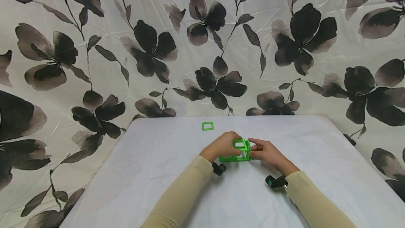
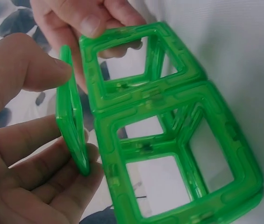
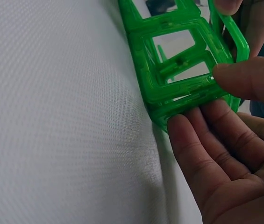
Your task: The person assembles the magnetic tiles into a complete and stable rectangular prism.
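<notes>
In the left wrist view, my left hand pinches one green open-square magnetic tile between thumb and fingers. That tile stands on edge beside a structure of joined green tiles, with a narrow gap showing between them. The structure has two box-like cells side by side and sits on the table. At its right end, my right hand grips it, thumb on one face and fingers against another, as the right wrist view shows. From the head view, the left hand partly covers the structure.
A loose green square tile lies flat farther back, near the table's far edge. White cloth covers the table. A floral cloth hangs behind it. Both wrists carry dark strapped cameras.
</notes>
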A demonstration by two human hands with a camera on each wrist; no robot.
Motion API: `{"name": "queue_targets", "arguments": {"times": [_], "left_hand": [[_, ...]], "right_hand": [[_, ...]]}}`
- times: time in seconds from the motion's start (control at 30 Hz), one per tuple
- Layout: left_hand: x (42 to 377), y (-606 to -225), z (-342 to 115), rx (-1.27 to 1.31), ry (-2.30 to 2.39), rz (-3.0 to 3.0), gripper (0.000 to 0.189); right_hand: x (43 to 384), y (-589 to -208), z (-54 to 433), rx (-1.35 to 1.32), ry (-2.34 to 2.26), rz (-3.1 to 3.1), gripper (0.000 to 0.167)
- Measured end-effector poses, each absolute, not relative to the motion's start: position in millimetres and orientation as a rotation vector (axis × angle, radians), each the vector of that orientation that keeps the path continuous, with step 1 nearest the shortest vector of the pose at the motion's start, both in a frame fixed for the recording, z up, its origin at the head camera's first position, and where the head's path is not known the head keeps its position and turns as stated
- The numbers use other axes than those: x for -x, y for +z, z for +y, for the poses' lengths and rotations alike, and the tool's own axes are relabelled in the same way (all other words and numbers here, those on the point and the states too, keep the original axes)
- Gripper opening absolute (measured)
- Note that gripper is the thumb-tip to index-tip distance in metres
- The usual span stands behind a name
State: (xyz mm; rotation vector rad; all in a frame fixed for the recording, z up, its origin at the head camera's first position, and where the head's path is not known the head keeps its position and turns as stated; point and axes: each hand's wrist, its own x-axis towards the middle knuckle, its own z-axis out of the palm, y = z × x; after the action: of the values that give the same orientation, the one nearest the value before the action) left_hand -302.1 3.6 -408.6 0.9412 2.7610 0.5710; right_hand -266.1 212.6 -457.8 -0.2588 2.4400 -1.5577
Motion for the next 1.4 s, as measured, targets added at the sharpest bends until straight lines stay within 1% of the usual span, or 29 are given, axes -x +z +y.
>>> {"name": "queue_targets", "arguments": {"times": [0.17, 0.43, 0.8, 1.4], "left_hand": [[301.5, -409.9, 5.5, -0.961, 0.565, 2.769, 0.056], [303.1, -413.8, 7.5, -0.888, 0.59, 2.748, 0.056], [304.9, -415.3, 9.2, -0.857, 0.599, 2.723, 0.057], [307.6, -417.9, 8.1, -0.892, 0.628, 2.715, 0.055]], "right_hand": [[266.2, -458.0, 212.5, 0.274, -1.553, 2.449, 0.068], [266.2, -458.6, 213.0, 0.29, -1.554, 2.436, 0.069], [263.7, -455.7, 211.9, 0.294, -1.555, 2.44, 0.068], [265.9, -458.0, 212.6, 0.297, -1.573, 2.424, 0.069]]}}
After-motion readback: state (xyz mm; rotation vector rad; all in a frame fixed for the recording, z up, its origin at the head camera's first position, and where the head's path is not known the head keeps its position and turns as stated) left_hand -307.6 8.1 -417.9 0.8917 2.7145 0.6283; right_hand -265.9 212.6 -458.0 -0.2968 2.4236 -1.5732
